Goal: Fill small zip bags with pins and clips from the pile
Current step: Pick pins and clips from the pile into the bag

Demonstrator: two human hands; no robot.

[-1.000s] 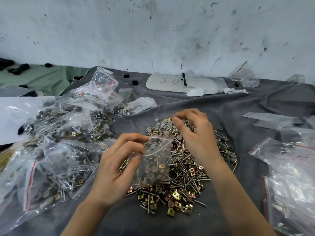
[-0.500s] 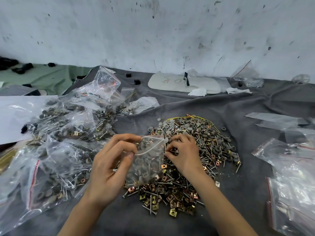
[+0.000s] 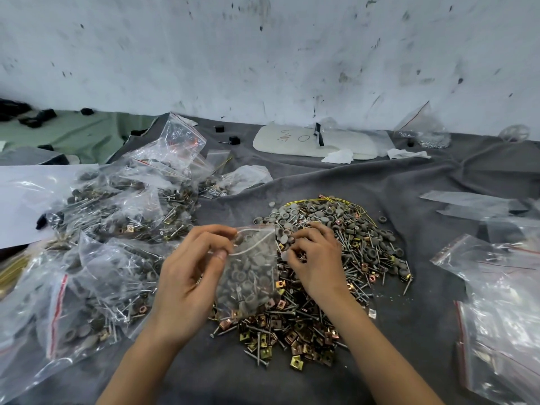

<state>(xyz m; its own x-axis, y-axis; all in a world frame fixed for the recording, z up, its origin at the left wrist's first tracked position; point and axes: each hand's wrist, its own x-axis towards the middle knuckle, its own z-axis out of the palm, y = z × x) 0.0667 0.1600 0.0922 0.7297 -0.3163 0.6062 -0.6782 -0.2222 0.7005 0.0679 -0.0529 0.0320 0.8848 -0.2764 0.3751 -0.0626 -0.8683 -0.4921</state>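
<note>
Work in mid-run: a heap of filled clear plastic zip bags lies at the left of the crumpled grey cloth, seemingly empty clear bags wait at the right, and a large loose pile of steel pins, grey-capped studs and brass-coloured square clips is yet to be bagged, so the job looks well short of finished. The left hand pinches the open mouth of a small transparent zip bag between thumb and fingertips, holding it upright over the pile's near-left edge. The bag looks roughly two-thirds full, mostly with grey caps. The right hand, just beside the mouth, curls its fingers into the pile; whether they grasp anything cannot be told.
</note>
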